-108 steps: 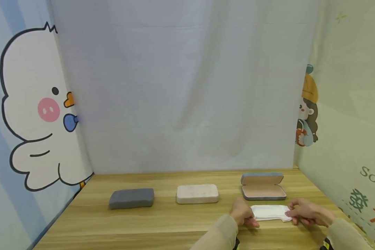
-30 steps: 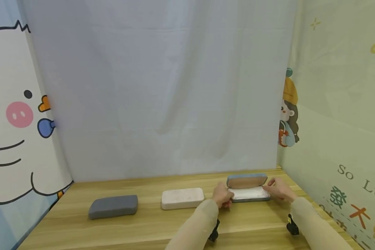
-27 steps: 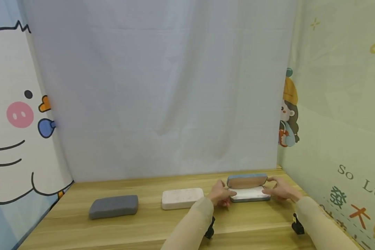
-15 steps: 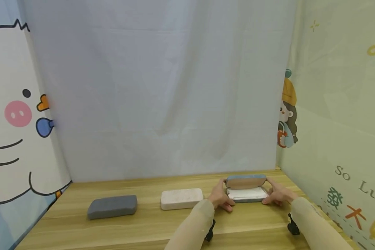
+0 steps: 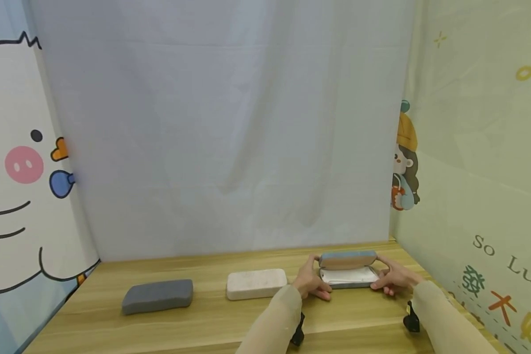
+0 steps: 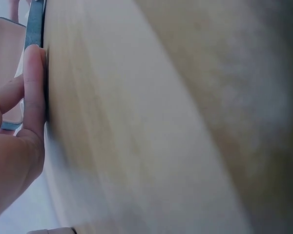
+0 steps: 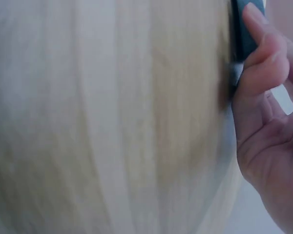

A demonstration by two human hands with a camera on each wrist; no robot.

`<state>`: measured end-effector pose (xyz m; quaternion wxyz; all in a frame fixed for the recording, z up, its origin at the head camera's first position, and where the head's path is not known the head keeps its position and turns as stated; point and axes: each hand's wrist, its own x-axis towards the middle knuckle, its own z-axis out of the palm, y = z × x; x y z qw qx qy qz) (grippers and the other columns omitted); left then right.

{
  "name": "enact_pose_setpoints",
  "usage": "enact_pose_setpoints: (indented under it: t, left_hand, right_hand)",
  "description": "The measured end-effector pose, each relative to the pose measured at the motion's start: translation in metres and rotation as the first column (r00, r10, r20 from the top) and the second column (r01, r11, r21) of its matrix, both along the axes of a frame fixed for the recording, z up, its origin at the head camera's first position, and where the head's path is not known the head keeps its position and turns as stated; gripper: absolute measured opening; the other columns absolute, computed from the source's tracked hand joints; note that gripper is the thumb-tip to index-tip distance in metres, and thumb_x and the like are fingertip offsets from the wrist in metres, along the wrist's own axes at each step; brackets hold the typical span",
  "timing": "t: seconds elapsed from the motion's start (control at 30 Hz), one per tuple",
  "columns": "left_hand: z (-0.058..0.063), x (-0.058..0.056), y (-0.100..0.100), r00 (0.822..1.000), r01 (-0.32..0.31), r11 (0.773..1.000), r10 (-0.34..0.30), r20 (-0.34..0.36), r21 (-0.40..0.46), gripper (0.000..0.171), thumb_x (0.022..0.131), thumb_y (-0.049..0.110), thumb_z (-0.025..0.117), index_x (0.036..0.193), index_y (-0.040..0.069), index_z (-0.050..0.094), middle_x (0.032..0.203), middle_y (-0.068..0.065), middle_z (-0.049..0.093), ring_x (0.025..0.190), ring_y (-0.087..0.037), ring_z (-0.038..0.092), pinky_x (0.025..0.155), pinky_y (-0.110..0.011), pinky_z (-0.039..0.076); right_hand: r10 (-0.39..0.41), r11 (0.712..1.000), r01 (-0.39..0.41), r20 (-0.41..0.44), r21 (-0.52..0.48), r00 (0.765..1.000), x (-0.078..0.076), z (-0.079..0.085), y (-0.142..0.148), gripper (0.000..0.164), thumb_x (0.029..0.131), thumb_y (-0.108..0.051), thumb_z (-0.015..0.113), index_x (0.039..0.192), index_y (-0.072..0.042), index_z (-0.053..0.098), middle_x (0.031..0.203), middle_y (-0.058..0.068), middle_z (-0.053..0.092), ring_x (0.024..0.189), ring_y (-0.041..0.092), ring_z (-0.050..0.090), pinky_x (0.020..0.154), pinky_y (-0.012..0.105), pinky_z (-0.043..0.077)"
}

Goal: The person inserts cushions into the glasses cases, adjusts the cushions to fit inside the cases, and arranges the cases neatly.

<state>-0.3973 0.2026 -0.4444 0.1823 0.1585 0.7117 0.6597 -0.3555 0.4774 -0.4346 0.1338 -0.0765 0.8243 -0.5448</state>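
Note:
Toward the right of the table, a blue-grey glasses case (image 5: 347, 259) stands with its lid raised, showing a pinkish-tan lining. A folded white cloth (image 5: 348, 275) lies in its bottom half. My left hand (image 5: 309, 281) grips the case's left end, index finger up at the lid and thumb at the front edge. At the opposite end my right hand (image 5: 395, 276) holds it the same way. The left wrist view shows a thumb (image 6: 34, 83) along the case's front edge. In the right wrist view, the right thumb (image 7: 256, 19) presses the case's dark front corner (image 7: 246, 46).
A cream-white case (image 5: 256, 284), closed, sits just left of my left hand. Farther left is a dark grey closed case (image 5: 158, 296). The wooden table (image 5: 203, 324) ends at a pale curtain (image 5: 230, 147) behind, with printed cloth walls on both sides.
The white cloth went from the table in front into the open case. Both hands then left the cloth and shifted to the case's ends, at lid and front edge. The lid tips slightly lower now.

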Motion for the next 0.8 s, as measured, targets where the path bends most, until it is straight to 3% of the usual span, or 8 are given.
enact_pose_setpoints:
  t: [0.27,0.6,0.8]
  left_hand:
    - [0.001,0.000,-0.003,1.000,0.002,1.000,-0.002,0.019,0.029,0.077,0.064,-0.024,0.065,0.119,0.022,0.038,0.069,-0.024,0.062,0.044,-0.026,0.061,0.046,-0.036,0.054]
    - [0.004,0.000,-0.007,1.000,0.002,1.000,-0.003,0.004,0.016,0.073,0.065,-0.020,0.066,0.120,0.020,0.038,0.069,-0.023,0.063,0.045,-0.027,0.061,0.047,-0.036,0.054]
    - [0.004,0.000,-0.010,0.998,0.036,0.999,-0.036,-0.043,0.003,0.068,0.068,-0.020,0.064,0.121,0.013,0.038,0.071,-0.024,0.063,0.045,-0.027,0.061,0.047,-0.036,0.054]
  right_hand:
    - [-0.019,0.993,0.027,0.070,-0.114,0.997,-0.005,-0.005,0.004,0.107,0.078,-0.004,0.067,0.140,-0.007,-0.020,0.069,0.001,0.055,0.047,0.004,0.050,0.045,0.018,0.046]
    - [-0.016,0.991,0.025,0.069,-0.133,0.997,-0.001,-0.001,-0.001,0.104,0.081,-0.002,0.063,0.138,-0.006,-0.024,0.071,0.002,0.055,0.049,0.005,0.050,0.047,0.019,0.047]
    - [0.000,0.992,0.005,0.045,-0.126,0.999,0.000,0.002,-0.006,0.083,0.082,-0.002,0.062,0.140,-0.009,0.004,0.066,0.002,0.050,0.048,0.009,0.051,0.047,0.024,0.048]
